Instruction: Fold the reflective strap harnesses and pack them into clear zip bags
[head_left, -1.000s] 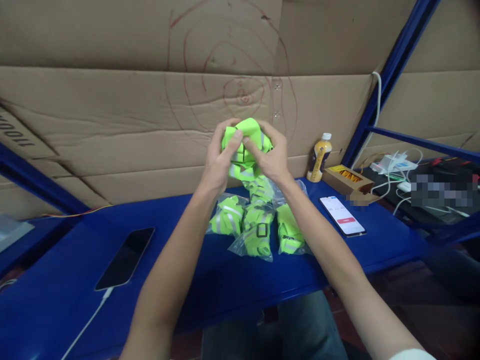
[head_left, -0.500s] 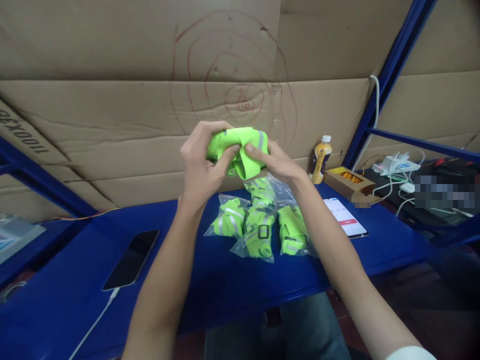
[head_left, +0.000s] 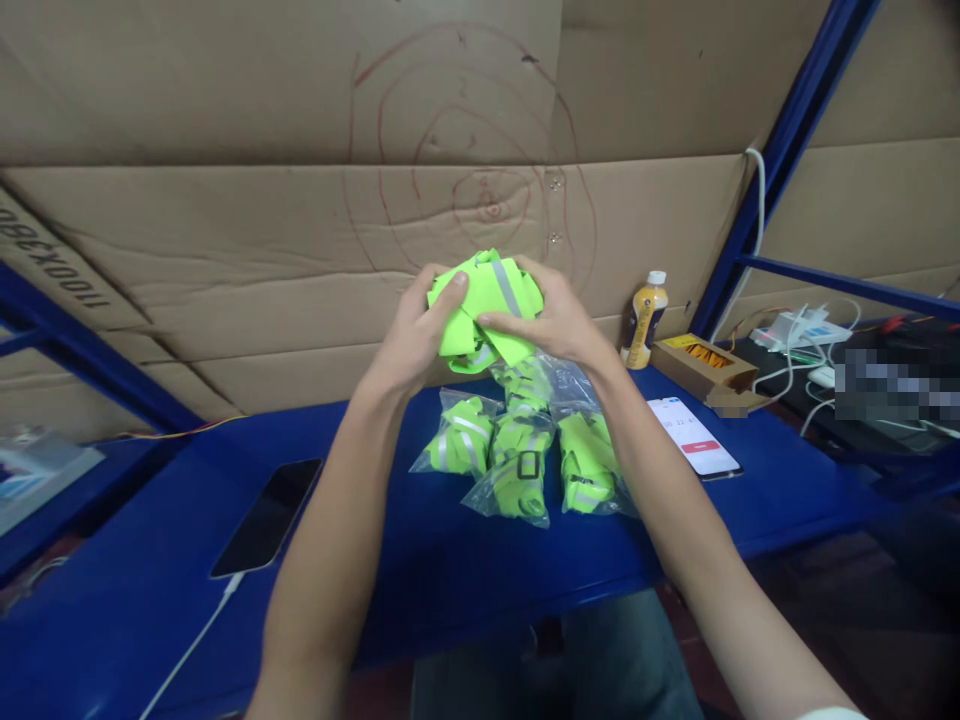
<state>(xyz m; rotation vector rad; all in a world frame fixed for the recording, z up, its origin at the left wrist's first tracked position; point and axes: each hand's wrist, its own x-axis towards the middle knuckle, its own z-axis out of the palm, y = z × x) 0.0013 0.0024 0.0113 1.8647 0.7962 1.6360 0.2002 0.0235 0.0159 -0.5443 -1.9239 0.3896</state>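
Observation:
Both hands grip a bundle of neon-yellow reflective strap [head_left: 491,300] with a grey stripe, folded over on itself and raised above the table. My left hand [head_left: 420,325] clasps its left side, thumb lying across the front. My right hand [head_left: 559,312] wraps the right side, its thumb pressed along the lower front and the other fingers mostly hidden behind. Below the bundle, several clear plastic bags hold similar neon straps: a left bag [head_left: 459,438], a middle bag [head_left: 519,480] showing a black buckle, and a right bag [head_left: 586,465] partly behind my right forearm.
On the blue table [head_left: 450,560] lie a dark phone [head_left: 268,518] with a white cable, and a lit phone [head_left: 696,438]. A juice bottle [head_left: 645,320] and an open cardboard box [head_left: 705,368] stand at the back right. Cardboard panels [head_left: 262,230] rise behind.
The strap bundle has been turned and folded more compactly between my hands. My left hand has shifted its grip, its thumb now higher on the front. The bags have not moved.

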